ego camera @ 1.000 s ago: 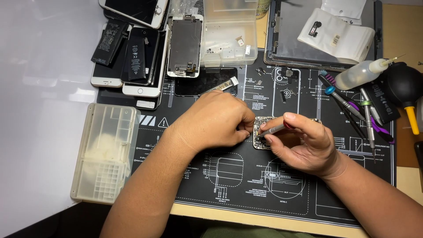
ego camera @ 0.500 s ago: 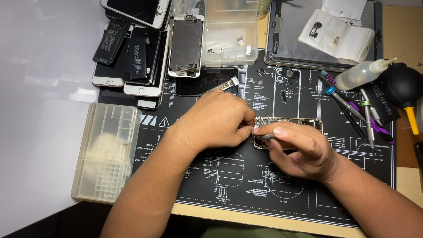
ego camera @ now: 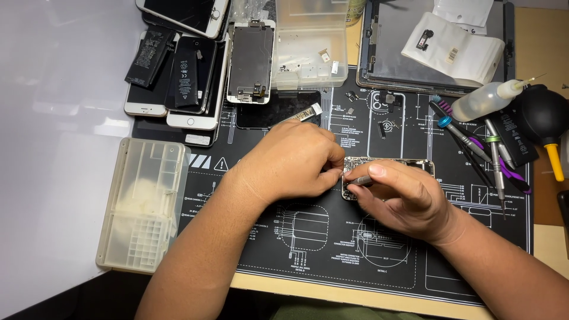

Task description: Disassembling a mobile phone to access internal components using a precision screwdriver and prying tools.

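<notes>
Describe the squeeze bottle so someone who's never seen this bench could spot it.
Look at the black repair mat, then its upper right edge. The squeeze bottle lies tilted above the screwdrivers; it alone is clear plastic with a thin needle tip.

A tan wooden tabletop (ego camera: 536, 53) showed at the right side and along the near edge. A big black work mat (ego camera: 308, 249) with white line drawings covered most of it. On the left lay a smooth white surface (ego camera: 53, 136), and bright light shone off it.
</notes>
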